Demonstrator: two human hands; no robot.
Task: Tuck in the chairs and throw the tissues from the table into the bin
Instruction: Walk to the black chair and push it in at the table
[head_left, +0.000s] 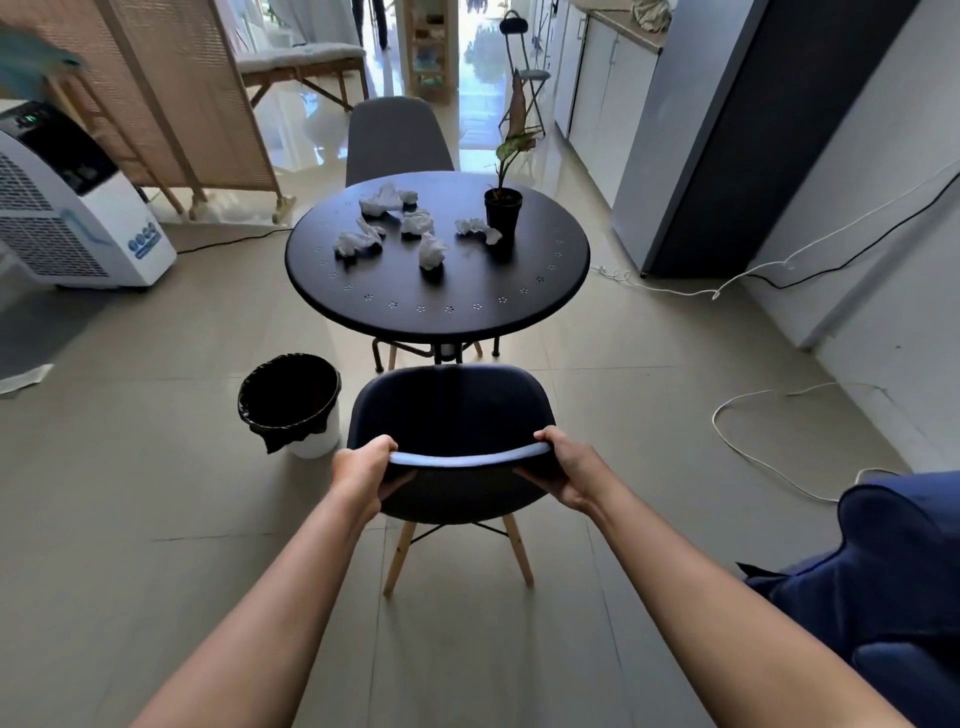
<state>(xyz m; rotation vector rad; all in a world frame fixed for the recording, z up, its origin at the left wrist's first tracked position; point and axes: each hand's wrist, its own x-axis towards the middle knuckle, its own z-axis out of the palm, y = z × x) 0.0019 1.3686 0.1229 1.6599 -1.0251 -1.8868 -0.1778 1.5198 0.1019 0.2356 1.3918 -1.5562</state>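
Note:
A dark blue shell chair (451, 410) on wooden legs stands just short of the round black table (457, 291), its seat not under the top. My left hand (363, 470) and my right hand (563, 465) both grip the top edge of its backrest. Several crumpled white tissues (410, 223) lie scattered across the table's far half. A grey chair (397, 137) stands at the table's far side. The white bin (291, 402), lined with a black bag, sits on the floor to the left of the near chair.
A small potted plant (503, 208) stands on the table's right side. A white air cooler (67, 208) is at the left, a fridge (727, 135) at the right. Cables (753, 447) trail over the floor on the right. Blue cushioned furniture (893, 571) sits at lower right.

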